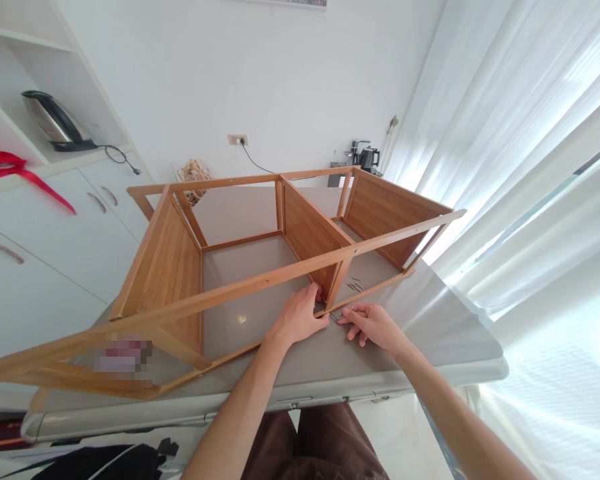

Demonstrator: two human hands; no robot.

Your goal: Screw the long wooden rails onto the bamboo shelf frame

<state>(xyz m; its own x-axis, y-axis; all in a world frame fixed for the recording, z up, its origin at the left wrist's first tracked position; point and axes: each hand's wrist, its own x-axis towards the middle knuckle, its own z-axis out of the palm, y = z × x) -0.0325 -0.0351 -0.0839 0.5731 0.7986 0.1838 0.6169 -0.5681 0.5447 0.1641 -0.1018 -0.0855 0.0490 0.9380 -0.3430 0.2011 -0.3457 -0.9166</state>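
Observation:
A wooden shelf frame (265,274) lies on its side across the grey table, with slatless panels at both ends and a middle panel (307,223). My left hand (300,317) is closed around the frame's lower rail, where it meets the foot of the middle panel. Just right of it, my right hand (373,325) pinches a small metal hex key (337,316) whose end is close to that joint. Whether the key sits in a screw head is too small to tell. Several loose screws (354,285) lie on the table inside the right compartment.
The grey table (440,327) carries the frame, its rounded front edge close to my legs. A kettle (60,123) stands on a white shelf at left, with a red ribbon (25,170) nearby. Black appliances (363,157) are at the back right. White curtains (545,167) hang at right.

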